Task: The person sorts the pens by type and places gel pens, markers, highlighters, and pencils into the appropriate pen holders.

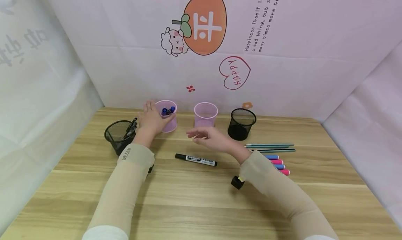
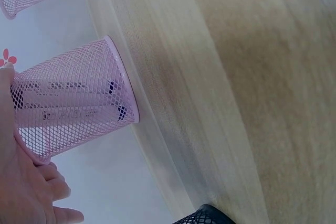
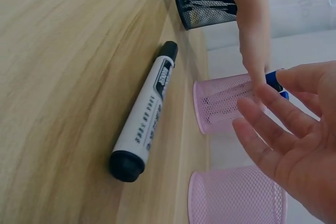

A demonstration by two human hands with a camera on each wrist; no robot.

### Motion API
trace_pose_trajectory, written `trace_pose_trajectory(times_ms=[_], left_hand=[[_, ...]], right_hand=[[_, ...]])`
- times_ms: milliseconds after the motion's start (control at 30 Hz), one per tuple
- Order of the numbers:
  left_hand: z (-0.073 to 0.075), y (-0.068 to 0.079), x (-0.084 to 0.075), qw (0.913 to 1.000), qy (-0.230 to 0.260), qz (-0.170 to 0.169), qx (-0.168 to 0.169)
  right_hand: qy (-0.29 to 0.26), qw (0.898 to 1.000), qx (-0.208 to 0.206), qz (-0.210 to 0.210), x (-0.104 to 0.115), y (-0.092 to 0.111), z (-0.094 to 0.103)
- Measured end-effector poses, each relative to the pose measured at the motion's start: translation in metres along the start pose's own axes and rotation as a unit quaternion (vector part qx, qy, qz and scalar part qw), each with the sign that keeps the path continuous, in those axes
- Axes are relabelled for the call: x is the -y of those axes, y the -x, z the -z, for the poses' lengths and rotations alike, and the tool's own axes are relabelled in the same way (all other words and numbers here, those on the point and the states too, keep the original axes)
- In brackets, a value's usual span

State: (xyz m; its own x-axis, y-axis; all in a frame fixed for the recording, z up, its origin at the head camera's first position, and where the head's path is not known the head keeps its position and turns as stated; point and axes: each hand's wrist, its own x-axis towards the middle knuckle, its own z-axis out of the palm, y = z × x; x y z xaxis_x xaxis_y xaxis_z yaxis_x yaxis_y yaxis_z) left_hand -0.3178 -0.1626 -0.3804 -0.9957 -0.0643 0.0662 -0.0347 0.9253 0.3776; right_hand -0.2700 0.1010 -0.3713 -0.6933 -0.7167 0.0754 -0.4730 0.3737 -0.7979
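My left hand is at the left pink mesh cup, its thumb across the front near the rim and its fingers spread along the left side. Inside that cup stand several markers with blue and dark ends; their barrels show through the mesh in the left wrist view. My right hand hovers with nothing in it, fingers loosely bent, in front of the second pink mesh cup. Below it a black-and-white whiteboard marker lies on the table, also large in the right wrist view.
At the left a black mesh cup holds several black pens. Another black mesh cup stands right of the pink ones. Teal pencils and several blue and pink markers lie beside my right forearm. A printed white cloth hangs behind.
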Motion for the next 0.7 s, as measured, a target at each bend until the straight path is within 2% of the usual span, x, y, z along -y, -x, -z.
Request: trace_pose_trajectory(times_ms=[200, 367, 533, 700], left_hand=[[0.001, 0.001, -0.001, 1.0, -0.003, 0.0, 0.004], [-0.001, 0.001, 0.001, 1.0, 0.0, 0.004, 0.002], [-0.001, 0.0, 0.001, 1.0, 0.004, 0.002, 0.003], [-0.001, 0.0, 0.001, 1.0, 0.005, -0.001, 0.007]], right_hand=[[0.013, 1.0, 0.027, -0.007, -0.003, 0.004, -0.003], [0.022, 0.997, 0.07, -0.017, -0.005, 0.004, -0.01], [0.071, 0.991, 0.103, -0.053, -0.004, 0.004, -0.017], [0.145, 0.982, 0.106, -0.05, -0.005, 0.001, -0.023]])
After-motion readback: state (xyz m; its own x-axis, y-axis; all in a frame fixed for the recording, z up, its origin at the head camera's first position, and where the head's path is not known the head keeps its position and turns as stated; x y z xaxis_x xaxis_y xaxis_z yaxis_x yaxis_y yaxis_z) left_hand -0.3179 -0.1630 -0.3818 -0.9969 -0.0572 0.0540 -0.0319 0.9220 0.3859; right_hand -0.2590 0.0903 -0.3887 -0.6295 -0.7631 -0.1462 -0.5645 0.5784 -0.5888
